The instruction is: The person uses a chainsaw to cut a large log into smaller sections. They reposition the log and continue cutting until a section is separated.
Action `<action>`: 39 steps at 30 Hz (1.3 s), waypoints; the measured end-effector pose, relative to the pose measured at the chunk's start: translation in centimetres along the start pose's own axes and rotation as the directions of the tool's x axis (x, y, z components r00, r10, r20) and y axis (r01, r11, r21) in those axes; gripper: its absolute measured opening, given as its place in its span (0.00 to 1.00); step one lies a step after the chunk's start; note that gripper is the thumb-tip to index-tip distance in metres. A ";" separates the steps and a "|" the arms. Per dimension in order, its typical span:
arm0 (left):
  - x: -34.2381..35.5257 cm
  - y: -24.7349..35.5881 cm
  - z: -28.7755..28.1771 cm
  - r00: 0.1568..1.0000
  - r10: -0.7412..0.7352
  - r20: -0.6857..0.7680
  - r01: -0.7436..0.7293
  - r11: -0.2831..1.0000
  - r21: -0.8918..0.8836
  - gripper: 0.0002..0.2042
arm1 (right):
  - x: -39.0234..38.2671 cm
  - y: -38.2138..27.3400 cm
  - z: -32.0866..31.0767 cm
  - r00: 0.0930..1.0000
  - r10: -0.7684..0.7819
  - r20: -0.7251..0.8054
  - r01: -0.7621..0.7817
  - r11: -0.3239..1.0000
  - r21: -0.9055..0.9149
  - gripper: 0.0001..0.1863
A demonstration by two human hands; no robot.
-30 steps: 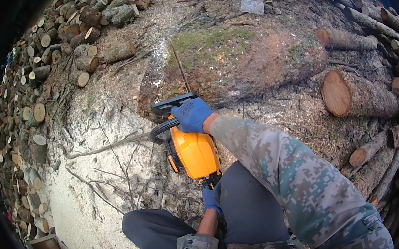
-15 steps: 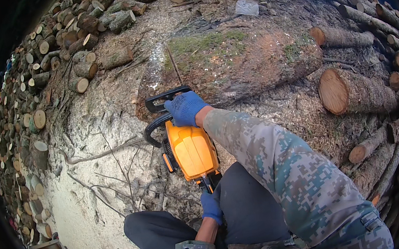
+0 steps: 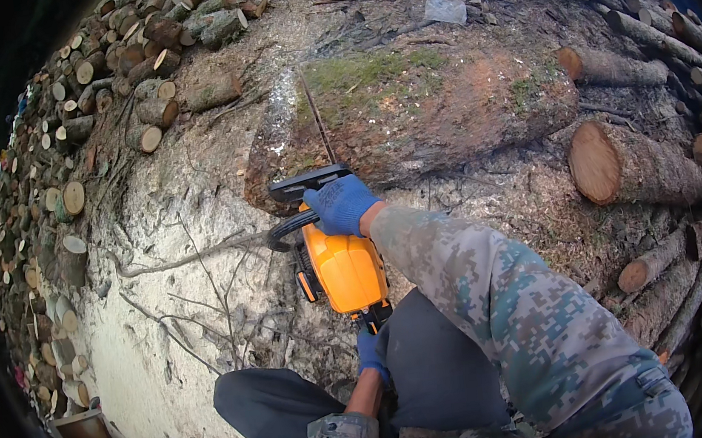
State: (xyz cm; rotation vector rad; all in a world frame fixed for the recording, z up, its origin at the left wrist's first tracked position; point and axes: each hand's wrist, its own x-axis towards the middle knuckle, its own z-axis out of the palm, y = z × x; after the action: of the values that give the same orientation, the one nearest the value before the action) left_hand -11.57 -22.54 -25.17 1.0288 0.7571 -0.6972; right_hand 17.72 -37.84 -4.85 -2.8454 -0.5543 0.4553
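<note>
Compared with half a second ago, the right hand [image 3: 341, 205] and the front of the orange chainsaw [image 3: 346, 266] sit slightly lower in view, and more of the bar [image 3: 317, 116] shows against the mossy log [image 3: 442, 111], near its left end. Both grips are unchanged: right fingers grasp the front handle, left hand [image 3: 370, 352] the rear handle, partly hidden by a knee [image 3: 434, 356].
</note>
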 end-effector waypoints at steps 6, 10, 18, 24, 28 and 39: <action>1.8 -1.9 0.7 0.995 -0.096 0.037 0.097 0.995 -0.028 0.15 | -1.1 1.2 2.4 0.999 0.001 0.047 -0.002 1.000 0.009 0.19; 3.3 -2.9 -1.7 0.998 -0.064 0.006 0.064 0.998 0.005 0.15 | -0.4 0.7 3.5 0.998 -0.050 -0.034 0.052 0.997 0.059 0.21; 3.8 -3.1 0.6 0.987 -0.142 0.077 0.150 0.983 -0.106 0.15 | -1.3 2.3 6.9 0.999 -0.028 -0.036 0.030 0.998 0.059 0.19; 8.7 -6.1 -4.3 0.998 -0.054 0.039 0.056 0.997 -0.060 0.19 | -0.7 0.7 6.4 0.997 -0.065 -0.047 0.067 0.996 0.055 0.18; 9.3 -7.5 -3.8 0.991 -0.121 0.064 0.125 0.990 -0.062 0.20 | -1.6 1.5 7.6 0.994 -0.045 -0.104 0.052 0.996 0.068 0.17; 4.1 -1.0 1.7 0.995 0.079 0.055 -0.076 0.995 -0.059 0.12 | -1.5 0.8 4.9 1.000 -0.002 -0.020 0.003 0.999 0.052 0.20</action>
State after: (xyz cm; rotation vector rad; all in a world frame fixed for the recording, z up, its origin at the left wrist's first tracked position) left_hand -9.71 -25.03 -28.43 0.9777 0.6797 -0.6326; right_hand 15.01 -38.47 -9.27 -2.7962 -0.5336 0.4345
